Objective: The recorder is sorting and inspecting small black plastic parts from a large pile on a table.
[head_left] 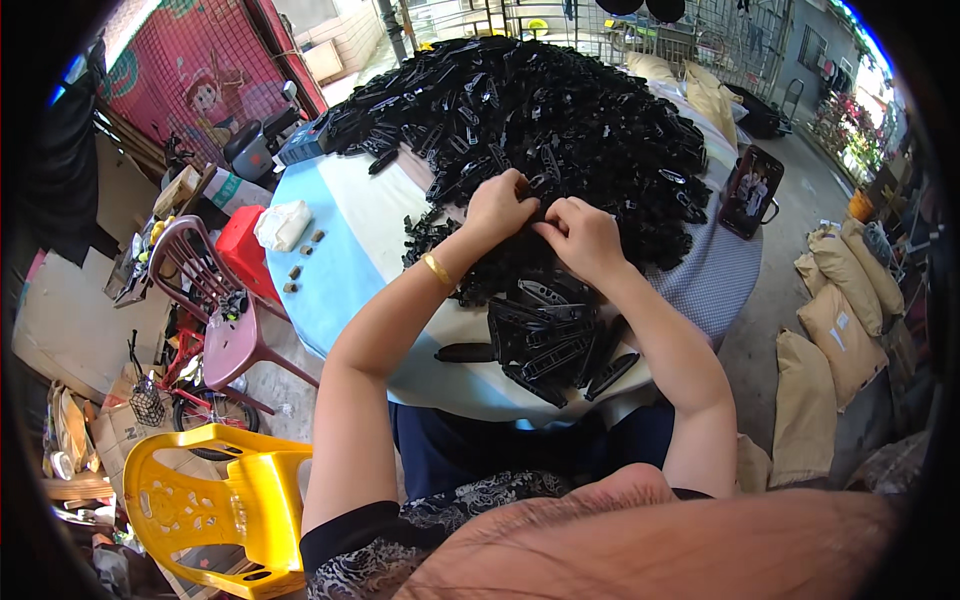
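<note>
Yellow chair (215, 500), one, moulded plastic, openwork back. Mauve slatted chair (235, 350), one, dark bits on seat. Crumpled white plastic bag (283, 226), one, contents hidden; four small brown blocks (318, 236) beside it. Round bench (340, 260), cloth-covered. Left hand (497, 210): grip bent into near edge of large heap of black plastic clips (540, 110), too many to count; can't tell if clamped on one. Smaller pile of long, glossy black clips (555, 355) nearer the person. Right hand (585, 240): grip bunched near left's, hold unclear. Phone (750, 192), one, flat, rectangular. Tan sacks (803, 410), at least five, contents hidden.
</note>
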Motion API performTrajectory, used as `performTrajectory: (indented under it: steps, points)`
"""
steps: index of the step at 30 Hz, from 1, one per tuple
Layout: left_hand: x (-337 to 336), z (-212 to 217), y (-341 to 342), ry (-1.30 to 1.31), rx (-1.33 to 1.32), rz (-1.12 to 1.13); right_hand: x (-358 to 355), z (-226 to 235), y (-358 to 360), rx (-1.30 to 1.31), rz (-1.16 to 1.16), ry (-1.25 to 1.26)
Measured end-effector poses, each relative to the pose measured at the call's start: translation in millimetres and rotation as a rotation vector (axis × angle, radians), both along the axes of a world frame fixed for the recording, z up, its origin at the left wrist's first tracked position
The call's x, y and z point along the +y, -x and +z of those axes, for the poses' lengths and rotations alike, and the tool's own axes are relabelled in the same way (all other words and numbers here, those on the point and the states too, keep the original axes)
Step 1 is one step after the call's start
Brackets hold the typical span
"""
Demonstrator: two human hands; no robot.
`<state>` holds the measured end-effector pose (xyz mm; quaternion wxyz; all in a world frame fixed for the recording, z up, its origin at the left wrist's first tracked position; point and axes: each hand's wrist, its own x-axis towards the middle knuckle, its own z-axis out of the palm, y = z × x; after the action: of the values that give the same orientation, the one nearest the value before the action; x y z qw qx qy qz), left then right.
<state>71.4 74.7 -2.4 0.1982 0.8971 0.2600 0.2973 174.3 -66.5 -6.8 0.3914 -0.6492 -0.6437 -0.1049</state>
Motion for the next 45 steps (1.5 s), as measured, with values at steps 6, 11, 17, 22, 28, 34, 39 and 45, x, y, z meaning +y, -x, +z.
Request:
performTrajectory:
  steps: [6,11,17,22,28,34,39,45]
  points:
    - [-17,11,44,0.346,-0.244,-0.251,5,4,-6,0.71,0.223,-0.143]
    - [-30,8,55,0.933,-0.363,-0.449,-7,10,10,0.579,0.252,-0.138]
    - [-33,3,55,0.974,-0.369,-0.486,-3,12,16,0.293,0.215,-0.351]
    - [-34,5,57,0.963,-0.353,-0.466,-2,12,14,0.251,0.223,-0.309]
    - [-32,10,60,1.124,-0.384,-0.481,-5,21,14,-0.006,0.215,-0.372]
    - [-28,16,65,1.13,-0.362,-0.494,-6,19,17,0.301,0.231,-0.166]
    - [-46,30,66,0.359,-0.309,-0.397,-5,9,-8,0.732,0.392,0.24]
    - [-57,34,74,-0.17,-0.315,-0.411,-12,26,7,0.181,0.262,-0.06]
